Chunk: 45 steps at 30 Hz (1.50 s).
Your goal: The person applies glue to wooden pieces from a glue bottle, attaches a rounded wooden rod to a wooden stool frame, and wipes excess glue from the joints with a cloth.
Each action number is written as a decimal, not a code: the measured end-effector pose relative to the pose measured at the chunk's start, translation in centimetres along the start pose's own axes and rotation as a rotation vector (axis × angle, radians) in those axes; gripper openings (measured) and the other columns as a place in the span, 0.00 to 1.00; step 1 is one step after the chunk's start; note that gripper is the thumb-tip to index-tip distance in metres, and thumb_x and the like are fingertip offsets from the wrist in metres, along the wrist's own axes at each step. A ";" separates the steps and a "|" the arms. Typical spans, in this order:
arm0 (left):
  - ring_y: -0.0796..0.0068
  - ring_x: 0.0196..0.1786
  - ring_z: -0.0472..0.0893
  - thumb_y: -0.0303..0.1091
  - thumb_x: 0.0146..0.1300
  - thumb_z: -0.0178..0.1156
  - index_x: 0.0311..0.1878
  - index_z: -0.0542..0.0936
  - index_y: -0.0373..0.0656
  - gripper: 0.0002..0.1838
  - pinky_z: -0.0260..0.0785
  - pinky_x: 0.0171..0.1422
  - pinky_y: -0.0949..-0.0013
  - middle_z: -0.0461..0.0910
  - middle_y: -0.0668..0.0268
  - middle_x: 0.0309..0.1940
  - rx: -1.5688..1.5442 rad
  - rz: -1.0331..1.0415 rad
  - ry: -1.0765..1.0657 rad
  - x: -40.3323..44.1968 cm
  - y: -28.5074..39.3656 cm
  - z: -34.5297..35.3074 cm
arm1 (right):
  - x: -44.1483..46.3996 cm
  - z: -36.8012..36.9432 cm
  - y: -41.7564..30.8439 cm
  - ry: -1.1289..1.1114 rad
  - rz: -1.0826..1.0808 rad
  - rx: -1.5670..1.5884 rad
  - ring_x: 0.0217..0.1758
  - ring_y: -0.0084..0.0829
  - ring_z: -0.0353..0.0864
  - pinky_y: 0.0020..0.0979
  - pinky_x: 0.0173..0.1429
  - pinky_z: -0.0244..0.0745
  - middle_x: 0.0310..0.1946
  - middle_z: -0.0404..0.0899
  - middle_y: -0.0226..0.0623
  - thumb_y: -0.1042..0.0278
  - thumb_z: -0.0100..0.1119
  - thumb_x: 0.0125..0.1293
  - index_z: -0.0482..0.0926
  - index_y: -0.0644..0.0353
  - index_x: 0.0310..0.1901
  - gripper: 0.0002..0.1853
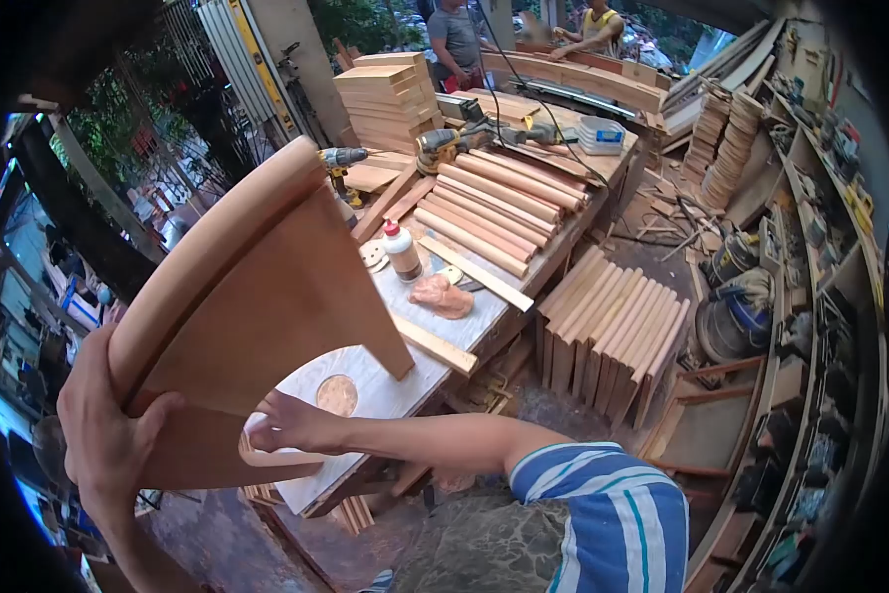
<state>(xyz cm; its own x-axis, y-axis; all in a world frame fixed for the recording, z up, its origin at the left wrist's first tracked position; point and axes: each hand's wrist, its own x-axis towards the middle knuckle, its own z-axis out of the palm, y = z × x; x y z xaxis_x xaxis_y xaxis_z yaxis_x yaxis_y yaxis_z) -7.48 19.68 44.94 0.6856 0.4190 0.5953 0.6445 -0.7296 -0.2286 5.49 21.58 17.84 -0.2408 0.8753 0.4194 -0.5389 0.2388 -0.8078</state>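
Observation:
A large wooden panel (266, 296) is held up on a tilt in front of me. It has a thick rounded rail along its upper edge and an arched cut-out below. My left hand (103, 420) is closed around the rail's lower left end, thumb on the panel's face. At the inner edge of the cut-out is my right hand (291, 423), its fingers curled against the wood and partly hidden; whether anything thin is between them I cannot see. Behind the panel, the workbench (390, 381) bears a glue bottle (402, 252) with a red cap and a crumpled brownish cloth (441, 296).
Rounded wooden pieces (504, 212) lie in rows on the bench, near power tools (444, 146) and a drill (341, 158). More such pieces (613, 316) stand on the floor at right. Stacked boards (390, 94) and two people (461, 44) are at the back. Shelves (796, 296) line the right.

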 end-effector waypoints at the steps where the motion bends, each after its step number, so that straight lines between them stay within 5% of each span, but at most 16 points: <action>1: 0.43 0.47 0.81 0.46 0.39 0.79 0.56 0.75 0.39 0.40 0.72 0.52 0.53 0.81 0.49 0.41 -0.024 0.066 -0.053 0.0 0.0 -0.8 | 0.3 1.3 -0.7 -0.088 0.032 0.119 0.69 0.37 0.71 0.37 0.62 0.75 0.72 0.64 0.46 0.50 0.71 0.62 0.52 0.63 0.75 0.49; 6: 0.42 0.48 0.79 0.28 0.32 0.79 0.52 0.74 0.42 0.37 0.70 0.53 0.52 0.80 0.51 0.40 -0.006 -0.016 -0.223 -2.3 0.8 -3.4 | -0.6 8.1 -1.4 0.273 -0.114 0.014 0.72 0.39 0.69 0.38 0.75 0.64 0.68 0.71 0.47 0.59 0.71 0.62 0.66 0.64 0.71 0.39; 10: 0.52 0.66 0.74 0.24 0.34 0.76 0.70 0.65 0.39 0.52 0.66 0.69 0.57 0.74 0.51 0.61 -0.207 0.178 -0.162 -4.4 -6.3 -6.8 | -2.4 14.2 -2.6 0.450 -0.473 -0.045 0.68 0.36 0.74 0.40 0.69 0.69 0.61 0.78 0.46 0.70 0.71 0.57 0.76 0.66 0.61 0.29; 12: 0.62 0.72 0.69 0.24 0.34 0.76 0.77 0.55 0.36 0.61 0.60 0.78 0.60 0.66 0.53 0.70 -0.434 0.058 -0.250 -4.3 -9.8 -8.6 | -4.0 16.6 -4.1 0.584 -0.452 -0.546 0.66 0.38 0.75 0.40 0.68 0.70 0.60 0.78 0.48 0.70 0.73 0.56 0.75 0.66 0.62 0.31; 13: 0.78 0.35 0.76 0.33 0.39 0.87 0.46 0.78 0.35 0.33 0.74 0.41 0.70 0.81 0.65 0.32 -0.076 0.706 -0.291 0.0 -5.0 -12.5 | -4.7 17.0 -4.3 0.600 -0.457 -0.547 0.66 0.38 0.75 0.40 0.68 0.70 0.60 0.78 0.48 0.70 0.73 0.56 0.75 0.66 0.62 0.31; 15: 0.73 0.36 0.78 0.51 0.38 0.86 0.49 0.77 0.35 0.41 0.73 0.42 0.67 0.81 0.63 0.33 -0.233 0.392 -0.374 -0.3 2.5 -14.5 | -6.2 17.5 -4.4 0.490 -0.493 -0.605 0.67 0.40 0.74 0.41 0.69 0.69 0.60 0.78 0.48 0.67 0.74 0.58 0.73 0.65 0.64 0.33; 18: 0.74 0.30 0.75 0.40 0.40 0.87 0.44 0.74 0.38 0.34 0.72 0.34 0.66 0.80 0.62 0.28 -0.496 0.696 -0.069 -0.2 -6.6 -6.8 | -9.6 16.7 -4.5 0.642 -0.740 -0.513 0.68 0.46 0.73 0.43 0.73 0.65 0.61 0.77 0.51 0.60 0.69 0.61 0.75 0.65 0.63 0.30; 19: 0.74 0.30 0.75 0.40 0.40 0.87 0.44 0.74 0.38 0.34 0.72 0.34 0.66 0.80 0.62 0.28 -0.518 0.726 -0.067 -0.5 -2.9 -6.4 | -11.2 16.3 -4.9 0.674 -0.749 -0.532 0.68 0.46 0.73 0.43 0.73 0.65 0.61 0.77 0.51 0.60 0.69 0.61 0.75 0.65 0.63 0.30; 21: 0.62 0.69 0.72 0.26 0.37 0.78 0.74 0.61 0.34 0.56 0.62 0.74 0.61 0.70 0.53 0.67 -0.864 0.300 -0.399 -2.7 4.3 -6.4 | -14.9 15.1 -5.9 0.733 -0.558 -0.589 0.64 0.40 0.76 0.40 0.68 0.72 0.61 0.77 0.45 0.65 0.73 0.61 0.72 0.65 0.65 0.33; 24: 0.61 0.65 0.74 0.31 0.42 0.78 0.69 0.67 0.33 0.48 0.64 0.71 0.58 0.76 0.55 0.60 -0.606 0.453 -0.743 -1.8 11.8 -5.7 | -20.9 12.2 -5.9 0.811 -0.326 -0.460 0.65 0.44 0.76 0.43 0.69 0.71 0.60 0.79 0.48 0.59 0.71 0.60 0.75 0.65 0.63 0.32; 25: 0.58 0.42 0.84 0.35 0.45 0.75 0.51 0.78 0.30 0.30 0.73 0.53 0.60 0.82 0.49 0.34 -0.796 0.641 -0.518 -2.7 14.1 -3.8 | -22.8 10.2 -4.8 0.842 -0.405 -0.631 0.65 0.43 0.77 0.43 0.69 0.70 0.59 0.79 0.48 0.59 0.71 0.60 0.75 0.65 0.63 0.31; 29: 0.55 0.38 0.84 0.33 0.49 0.74 0.46 0.78 0.32 0.23 0.74 0.45 0.58 0.82 0.46 0.35 -0.872 0.629 -0.636 -3.8 20.6 2.6 | -30.9 6.9 -4.5 1.014 -0.108 -0.606 0.66 0.40 0.77 0.40 0.70 0.70 0.59 0.81 0.47 0.58 0.71 0.60 0.76 0.65 0.62 0.31; 33: 0.55 0.32 0.83 0.34 0.52 0.75 0.42 0.80 0.34 0.19 0.74 0.40 0.58 0.82 0.47 0.30 -0.868 0.494 -0.779 -5.7 29.3 8.7 | -39.9 1.0 -1.7 1.130 -0.223 -0.581 0.65 0.39 0.77 0.39 0.69 0.69 0.59 0.81 0.47 0.57 0.72 0.61 0.77 0.66 0.61 0.30; 38: 0.53 0.34 0.85 0.38 0.52 0.77 0.44 0.81 0.36 0.21 0.76 0.41 0.59 0.83 0.49 0.32 -1.023 0.414 -0.800 -6.7 45.0 16.3 | -54.7 -7.2 -1.1 1.245 -0.085 -0.198 0.58 0.32 0.81 0.33 0.61 0.73 0.53 0.84 0.40 0.56 0.72 0.63 0.79 0.63 0.61 0.28; 42: 0.53 0.38 0.86 0.40 0.55 0.75 0.48 0.81 0.37 0.23 0.78 0.45 0.56 0.84 0.48 0.34 -1.037 0.376 -0.866 -8.4 58.9 21.4 | -70.6 -15.9 0.5 1.257 -0.298 0.452 0.61 0.33 0.77 0.37 0.63 0.72 0.58 0.79 0.40 0.37 0.63 0.67 0.70 0.59 0.70 0.40; 45: 0.45 0.62 0.77 0.51 0.59 0.72 0.67 0.67 0.32 0.42 0.71 0.65 0.52 0.74 0.39 0.60 -1.090 0.507 -1.148 -9.2 67.1 23.7 | -75.7 -19.3 -6.4 1.893 -0.204 0.441 0.77 0.39 0.57 0.44 0.77 0.54 0.75 0.60 0.45 0.29 0.55 0.67 0.59 0.58 0.76 0.48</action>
<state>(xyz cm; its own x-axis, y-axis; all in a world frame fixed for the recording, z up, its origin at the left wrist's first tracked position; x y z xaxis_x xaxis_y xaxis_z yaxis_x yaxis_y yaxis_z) 37.54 -20.31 5.85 0.9325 -0.1699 -0.3186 0.1082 -0.7103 0.6955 42.81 -38.10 -16.74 0.7149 0.1738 -0.6773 -0.6455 0.5364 -0.5437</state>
